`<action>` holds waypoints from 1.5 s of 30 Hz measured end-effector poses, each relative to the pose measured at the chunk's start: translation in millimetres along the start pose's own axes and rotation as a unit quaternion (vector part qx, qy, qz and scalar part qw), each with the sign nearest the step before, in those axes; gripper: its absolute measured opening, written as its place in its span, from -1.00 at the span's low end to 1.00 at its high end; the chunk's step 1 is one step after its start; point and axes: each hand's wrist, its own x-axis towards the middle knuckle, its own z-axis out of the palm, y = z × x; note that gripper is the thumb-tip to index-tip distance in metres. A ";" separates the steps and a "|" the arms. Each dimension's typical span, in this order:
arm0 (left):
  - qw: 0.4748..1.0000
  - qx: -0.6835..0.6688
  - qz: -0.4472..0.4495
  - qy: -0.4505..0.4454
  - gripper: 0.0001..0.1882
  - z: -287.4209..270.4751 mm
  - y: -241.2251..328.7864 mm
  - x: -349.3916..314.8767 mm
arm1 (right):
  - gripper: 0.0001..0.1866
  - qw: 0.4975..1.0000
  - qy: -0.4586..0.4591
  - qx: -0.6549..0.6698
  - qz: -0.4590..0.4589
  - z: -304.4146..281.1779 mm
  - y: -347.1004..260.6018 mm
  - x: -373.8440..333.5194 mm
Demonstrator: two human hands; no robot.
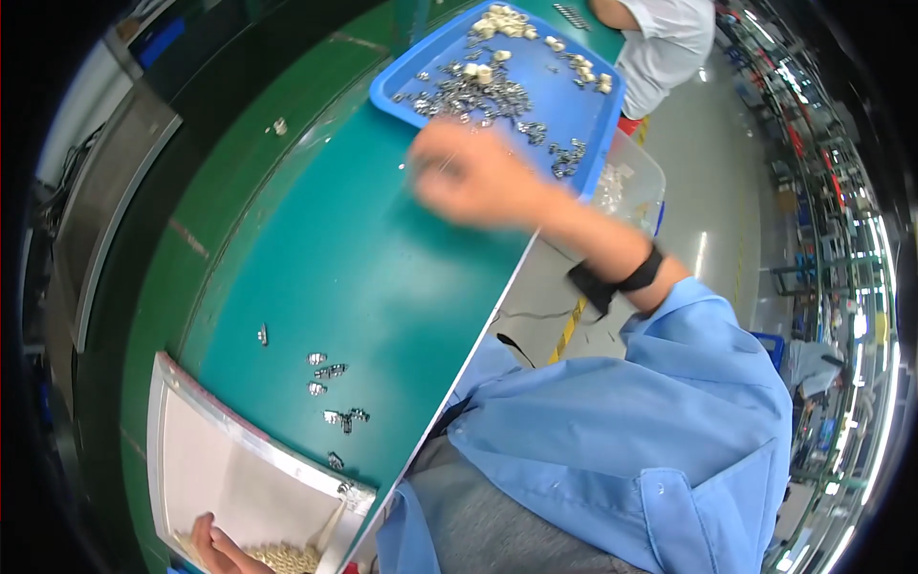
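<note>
My right hand (470,177) is raised over the green table, beside the near edge of a blue tray (382,88). Its fingers look curled closed, but motion blurs them, and what they hold cannot be made out. Small shiny metal parts (483,96) and cream-coloured pieces (502,21) lie scattered in that tray. At the lower left, my left hand (222,552) reaches into a white shallow box (206,430), fingers extended and apart, partly cut off by the picture's edge. Next to it is a heap of small cream pieces (287,558).
Several small metal parts (330,371) lie loose on the green table (335,258) near the box. A clear plastic bin (641,177) stands right of the tray. Beyond, a person in white (665,53) sits at the table. Cream bits (279,126) lie at the far left.
</note>
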 end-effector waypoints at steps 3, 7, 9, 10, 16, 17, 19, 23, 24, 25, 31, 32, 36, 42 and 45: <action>0.998 0.026 0.064 -0.007 -0.65 0.7 13.4 -3.1 | -0.76 0.996 -0.060 -0.001 -0.070 89.6 -60.3 -22.2; 1.000 0.008 0.025 0.006 -0.64 1.2 -16.3 -20.3 | -0.58 0.989 -0.110 -0.018 -0.102 119.6 -96.5 -27.3; 1.000 -0.013 -0.015 0.015 -0.64 1.4 -24.4 -26.0 | -0.49 0.989 -0.090 0.051 -0.103 106.1 -102.4 -26.2; 1.000 -0.003 -0.007 0.013 -0.63 -0.2 -23.1 -28.8 | -0.43 0.993 -0.064 0.024 -0.100 94.6 -93.2 -23.3; 0.994 0.051 0.077 -0.050 -0.72 -4.8 -29.8 -25.5 | 0.03 0.942 0.040 -0.285 0.172 -20.1 98.7 -0.9; 0.995 0.050 0.077 -0.050 -0.72 -2.1 -30.3 -25.5 | 0.11 0.919 0.036 -0.303 0.249 -19.7 116.1 0.3; 0.998 -0.027 0.051 -0.030 -0.74 7.2 -31.1 -27.2 | 0.13 0.917 0.043 -0.315 0.241 -16.7 134.9 -1.4; 0.997 -0.072 0.035 -0.005 -0.76 11.4 -40.3 -35.8 | 0.17 0.909 0.053 -0.336 0.241 -26.2 151.2 4.8; 0.997 -0.076 0.034 -0.001 -0.77 10.6 -42.1 -38.2 | 0.15 0.904 0.048 -0.336 0.259 -32.1 153.2 3.5; 0.997 -0.075 0.031 0.000 -0.77 8.7 -43.0 -38.9 | 0.13 0.900 0.044 -0.335 0.276 -36.1 154.8 1.9; 0.998 -0.040 0.051 -0.013 -0.77 8.1 -45.7 -43.7 | 0.00 0.928 0.015 -0.222 0.300 -44.0 155.9 -13.6; 0.994 -0.107 0.021 0.005 -0.77 14.4 -47.0 -45.6 | -0.04 0.932 0.028 -0.241 0.269 -47.4 157.7 -20.0; 0.789 -0.353 0.503 -0.002 -0.78 49.5 -140.5 -1.5 | -0.12 0.948 0.014 -0.291 0.129 -33.3 146.6 -11.9; 0.888 -0.210 0.410 0.007 -0.78 38.7 -103.6 -17.4 | -0.20 0.944 -0.002 -0.311 0.110 -28.9 159.1 12.9; 0.999 -0.045 0.014 -0.024 -0.77 22.5 -59.0 -48.3 | -0.28 0.948 0.030 -0.298 0.106 -28.6 160.5 12.2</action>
